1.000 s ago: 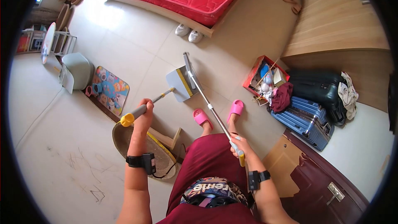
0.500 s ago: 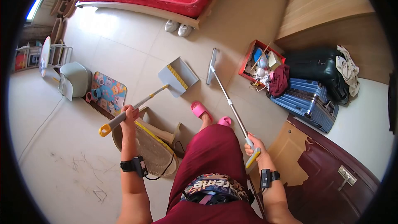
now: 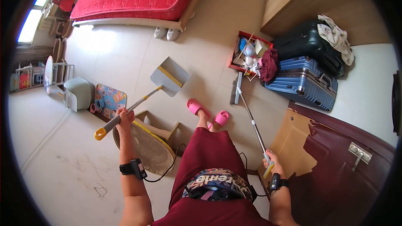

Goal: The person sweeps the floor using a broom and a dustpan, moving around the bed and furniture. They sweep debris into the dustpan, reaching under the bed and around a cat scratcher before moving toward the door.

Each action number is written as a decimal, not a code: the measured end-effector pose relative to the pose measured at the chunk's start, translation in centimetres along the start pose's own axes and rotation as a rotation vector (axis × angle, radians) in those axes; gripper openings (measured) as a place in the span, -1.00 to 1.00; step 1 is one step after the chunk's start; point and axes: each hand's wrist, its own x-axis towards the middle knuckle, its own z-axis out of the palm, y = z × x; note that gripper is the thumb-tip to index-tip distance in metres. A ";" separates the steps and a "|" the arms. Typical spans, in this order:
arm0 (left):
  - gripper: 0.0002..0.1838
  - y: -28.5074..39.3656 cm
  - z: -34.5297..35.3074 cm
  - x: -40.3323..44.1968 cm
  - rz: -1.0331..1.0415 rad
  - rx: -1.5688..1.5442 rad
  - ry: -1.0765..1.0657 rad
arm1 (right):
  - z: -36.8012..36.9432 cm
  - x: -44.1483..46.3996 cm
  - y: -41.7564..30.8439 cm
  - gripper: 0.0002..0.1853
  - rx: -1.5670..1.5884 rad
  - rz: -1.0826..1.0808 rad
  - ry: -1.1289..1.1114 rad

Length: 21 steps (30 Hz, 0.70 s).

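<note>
My left hand (image 3: 124, 121) is wrapped round the grey handle of a long-handled dustpan (image 3: 171, 75). The grey pan, with a yellow comb strip across it, rests on the tiled floor ahead of me. In my right hand (image 3: 274, 161) is the upper end of a broom (image 3: 253, 122) with a metal pole and a yellow-tipped grip. Its narrow grey head (image 3: 236, 91) is on the floor to the right of the pan, just short of the red box (image 3: 237, 42) of odds and ends.
Blue suitcase (image 3: 298, 84) and dark suitcase (image 3: 312, 46) stand on the right. A red mattress bed (image 3: 138, 0) is ahead, with white shoes (image 3: 166, 33) beneath its edge. Grey bin (image 3: 79, 94) and a worn wooden board piece (image 3: 146, 148) are at left. A torn door (image 3: 331, 159) is at right.
The broom head has moved right and nearer to me, away from the dustpan and toward the suitcases. My right hand shifted right. The pink slippers show more fully.
</note>
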 end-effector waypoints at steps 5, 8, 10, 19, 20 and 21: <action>-0.87 -0.2 -0.3 -0.5 0.069 -0.082 -0.116 | -1.0 -1.5 1.6 -0.77 -0.017 -0.119 -0.005; -0.87 3.3 2.7 -4.7 0.031 -0.037 -0.007 | -1.6 -2.2 3.5 -0.79 0.005 -0.123 -0.015; -0.88 3.5 2.8 -5.5 0.057 -0.095 -0.108 | -2.1 -2.3 4.5 -0.81 -0.063 -0.204 -0.030; -0.86 4.4 3.7 -7.7 0.085 -0.123 -0.370 | -2.6 -7.2 8.4 -0.71 -0.247 -0.292 -0.039; -0.86 3.9 3.8 -7.2 0.098 -0.146 -0.447 | -2.6 -7.2 8.8 -0.73 -0.247 -0.316 -0.035; -0.86 4.1 4.2 -7.5 0.102 -0.132 -0.461 | -2.5 -7.1 9.1 -0.75 -0.248 -0.339 -0.033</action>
